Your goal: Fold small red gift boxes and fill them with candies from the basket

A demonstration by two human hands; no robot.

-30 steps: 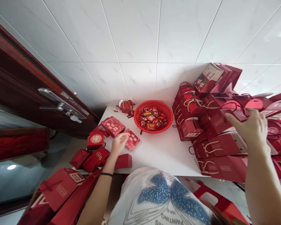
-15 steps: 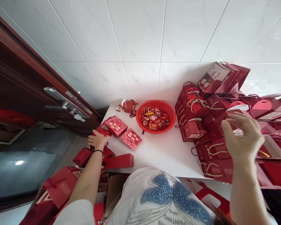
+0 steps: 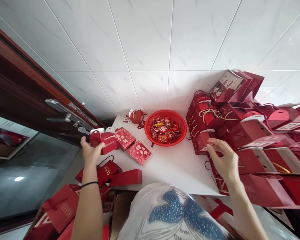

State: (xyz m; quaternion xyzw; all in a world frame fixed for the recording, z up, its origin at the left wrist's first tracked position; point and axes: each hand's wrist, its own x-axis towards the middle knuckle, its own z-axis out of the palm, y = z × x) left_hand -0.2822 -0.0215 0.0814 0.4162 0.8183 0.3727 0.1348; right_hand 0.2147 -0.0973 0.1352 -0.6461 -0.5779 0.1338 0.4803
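On the left, my left hand (image 3: 92, 150) grips a small red gift box (image 3: 109, 142) with rounded white-lined flaps, raised above the table's left edge. Some of the grip is hidden behind the box. My right hand (image 3: 224, 158) hovers in front of the stack of red gift boxes (image 3: 257, 131), its thumb and fingers curved but apart. Closest to its fingertips is a small red box (image 3: 203, 140) at the stack's left side; whether they touch it I cannot tell. Between the hands stands a red plastic basket (image 3: 147, 131) of wrapped candies (image 3: 165, 129).
Two patterned red packets (image 3: 139, 152) lie on the white table (image 3: 175, 170). Red boxes (image 3: 126, 177) are at its front left, and a small red jar (image 3: 136, 116) is near the wall. A door handle (image 3: 65, 116) juts out at left. Red bags (image 3: 62, 208) stand lower left.
My left hand has picked up the red gift box from the table's left edge. My right hand has moved left and lower, toward the near side of the stack.
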